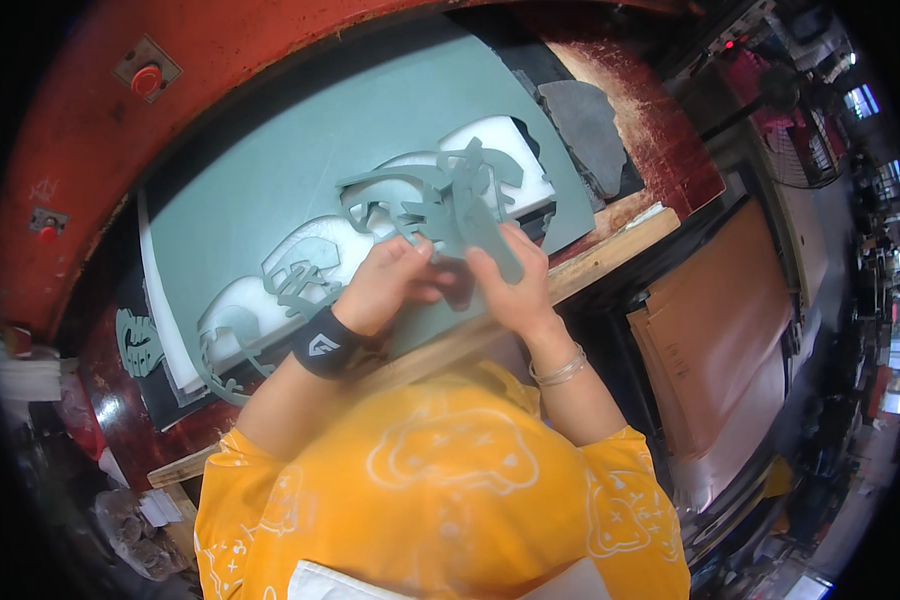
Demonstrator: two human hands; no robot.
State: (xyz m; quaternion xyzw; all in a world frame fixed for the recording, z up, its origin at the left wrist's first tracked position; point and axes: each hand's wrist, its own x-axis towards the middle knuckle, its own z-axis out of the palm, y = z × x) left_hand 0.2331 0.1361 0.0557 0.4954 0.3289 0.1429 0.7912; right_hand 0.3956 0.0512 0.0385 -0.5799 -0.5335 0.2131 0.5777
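Note:
My right hand (518, 283) is closed on a flat grey-green cut foam piece (480, 215), its thumb along the near end; the piece stands up tilted from the work surface. Close beside it, my left hand (392, 282) has its fingers curled at the lower edge of a curved grey-green offcut with cut-out slots (400, 190). What lies between those fingertips is partly hidden. Under and behind these pieces a large grey-green sheet (270, 170) covers the table, with white openings cut in it. Another slotted offcut (305, 285) rests left of my hands.
A red machine frame (80, 130) with a red push button (147, 80) curves along the far left. A wooden rail (615, 243) runs along the near edge. Brown cardboard sheets (710, 340) are stacked at right. A dark grey scrap (582, 130) lies at the far right.

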